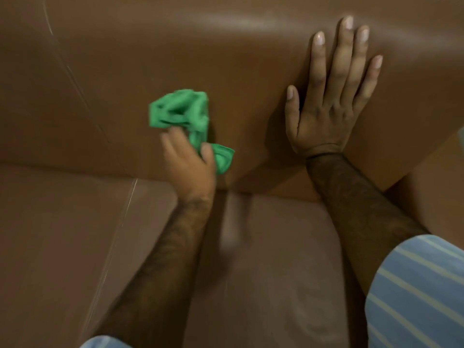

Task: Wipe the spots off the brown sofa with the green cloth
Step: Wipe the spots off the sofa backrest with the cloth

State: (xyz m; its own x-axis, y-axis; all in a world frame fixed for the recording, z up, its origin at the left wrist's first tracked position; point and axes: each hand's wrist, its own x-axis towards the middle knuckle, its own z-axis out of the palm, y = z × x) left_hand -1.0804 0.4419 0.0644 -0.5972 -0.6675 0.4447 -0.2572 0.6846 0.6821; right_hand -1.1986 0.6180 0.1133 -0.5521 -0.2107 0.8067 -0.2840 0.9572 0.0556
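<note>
Your left hand [188, 162] is closed around the green cloth [187, 116], which is bunched up into a wad and pressed against the upright back of the brown sofa [226, 66], just above the crease where the back meets the seat. Bunching it gives you a firm pad to rub with, and holding it from below leaves most of the cloth sticking out past your fingers against the leather. Your right hand [334, 96] holds nothing: it lies open and flat on the back cushion, fingers spread, well apart from the cloth, most likely to brace you and keep the cushion from giving way under the rubbing

The left hand and cloth are blurred, so you cannot tell exactly how the fingers sit or how much of the cloth truly touches the leather. No spots can be made out on the brown surface; any under the cloth are covered, and the shine along the top may mask faint ones. The sofa's edges run out of view, and your striped sleeve [421, 292] cuts off the lower right corner
</note>
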